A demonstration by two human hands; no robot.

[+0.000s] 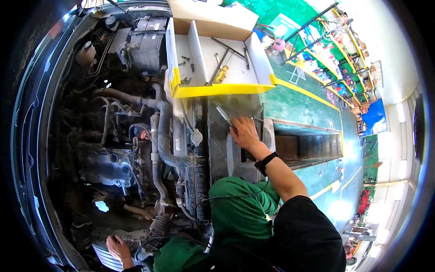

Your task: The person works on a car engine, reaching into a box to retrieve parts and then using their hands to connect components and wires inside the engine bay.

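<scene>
My right hand, with a black band on its wrist, is over the dark panel at the front of the engine bay. Its fingers are closed on the end of a silver rod-shaped tool that points toward the box; the exact kind does not show. Lower left, my left hand lies with its fingers stretched over a grey ribbed part, holding nothing I can see. Just beyond my right hand stands a white divided box with yellow edging. A yellow-handled screwdriver, a black bar tool and small bolts lie inside.
Hoses, a radiator cap and a battery fill the engine bay. My green-clad knee rests against its front edge. To the right, a long pit opens in the green floor; loaded shelves stand farther off.
</scene>
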